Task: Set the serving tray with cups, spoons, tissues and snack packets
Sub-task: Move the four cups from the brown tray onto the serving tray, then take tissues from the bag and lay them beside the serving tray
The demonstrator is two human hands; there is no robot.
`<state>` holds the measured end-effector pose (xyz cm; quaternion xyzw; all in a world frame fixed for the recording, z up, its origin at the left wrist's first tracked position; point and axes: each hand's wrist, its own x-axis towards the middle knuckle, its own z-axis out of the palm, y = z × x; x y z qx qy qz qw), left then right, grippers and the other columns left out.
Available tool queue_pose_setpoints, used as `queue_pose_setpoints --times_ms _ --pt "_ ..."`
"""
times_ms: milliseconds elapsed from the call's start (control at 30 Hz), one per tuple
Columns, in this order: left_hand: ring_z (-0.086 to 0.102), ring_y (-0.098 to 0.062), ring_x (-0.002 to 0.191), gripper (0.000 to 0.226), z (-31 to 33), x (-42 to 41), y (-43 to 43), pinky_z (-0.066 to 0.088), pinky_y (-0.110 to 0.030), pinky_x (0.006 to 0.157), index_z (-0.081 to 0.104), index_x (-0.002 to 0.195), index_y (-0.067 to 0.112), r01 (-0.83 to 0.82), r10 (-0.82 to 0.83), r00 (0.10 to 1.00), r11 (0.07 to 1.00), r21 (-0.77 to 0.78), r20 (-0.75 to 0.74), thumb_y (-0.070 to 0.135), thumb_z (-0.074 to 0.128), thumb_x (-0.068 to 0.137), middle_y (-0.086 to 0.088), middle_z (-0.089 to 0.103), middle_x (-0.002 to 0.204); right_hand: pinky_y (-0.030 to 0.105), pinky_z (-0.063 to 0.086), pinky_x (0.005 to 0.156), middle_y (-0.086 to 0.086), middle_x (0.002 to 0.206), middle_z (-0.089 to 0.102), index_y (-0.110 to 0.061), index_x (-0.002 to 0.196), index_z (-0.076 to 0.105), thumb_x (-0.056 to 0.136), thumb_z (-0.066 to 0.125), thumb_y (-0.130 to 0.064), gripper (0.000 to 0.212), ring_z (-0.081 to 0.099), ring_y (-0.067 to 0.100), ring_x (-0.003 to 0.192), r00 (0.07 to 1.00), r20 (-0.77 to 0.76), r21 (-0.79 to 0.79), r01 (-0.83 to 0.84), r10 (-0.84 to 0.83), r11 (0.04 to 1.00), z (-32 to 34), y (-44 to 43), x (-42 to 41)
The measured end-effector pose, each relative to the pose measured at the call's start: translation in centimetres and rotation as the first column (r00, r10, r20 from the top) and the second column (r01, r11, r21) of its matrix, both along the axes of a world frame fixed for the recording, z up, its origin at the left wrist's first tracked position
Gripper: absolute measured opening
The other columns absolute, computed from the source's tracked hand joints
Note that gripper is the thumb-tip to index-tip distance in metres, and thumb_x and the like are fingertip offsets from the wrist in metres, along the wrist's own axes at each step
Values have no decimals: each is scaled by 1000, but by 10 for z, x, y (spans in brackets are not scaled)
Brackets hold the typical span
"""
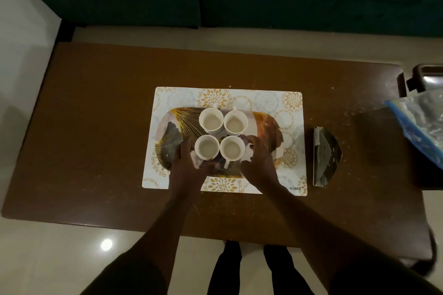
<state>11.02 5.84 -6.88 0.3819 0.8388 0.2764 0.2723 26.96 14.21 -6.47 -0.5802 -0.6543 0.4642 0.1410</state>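
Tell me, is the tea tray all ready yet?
Not yet. Four white cups already sit together on the tray. The left hand and right hand rest beside the two nearest cups, seemingly nudging them. No spoons, tissues or snack packets are on the tray. A metal holder and a plastic bag wait at the right.

Near rim of tray hidden under left hand and right hand. Whether either hand touches a cup: cannot tell. Far right of right hand, plastic bag cut by frame edge, contents unreadable. Beyond it, dark box also cut. Metal holder contents indistinct.
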Motion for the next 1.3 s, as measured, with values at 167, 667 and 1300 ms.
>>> queue_pose_setpoints --times_ms 167,667,1300 --pt "42 -32 134 80 14 -9 6 48 -52 98 28 145 22 -35 38 996 999 37 -77 65 50 81 -12 41 149 29 48 94 10 130 55 -10 131 44 76 58 5 59 53 24 118 993 82 115 75 -85 991 12 19 18" --pt "54 -27 117 52 48 115 129 49 -42 93 43 134 22 247 -203 959 941 230 -199 50 48 91 -8 57 129 39 52 92 6 124 61 -16 116 58 86 58 -4 32 56 25 116 980 83 315 145 -179 938 69 102 137" --pt "56 -24 112 50 44 495 257 40 -20 84 47 135 12 580 -604 796 743 334 -38 32 60 91 -11 54 127 27 45 83 2 116 63 -15 115 60 84 55 -9 33 59 18 102 724 80 225 657 -686 720 57 153 520"
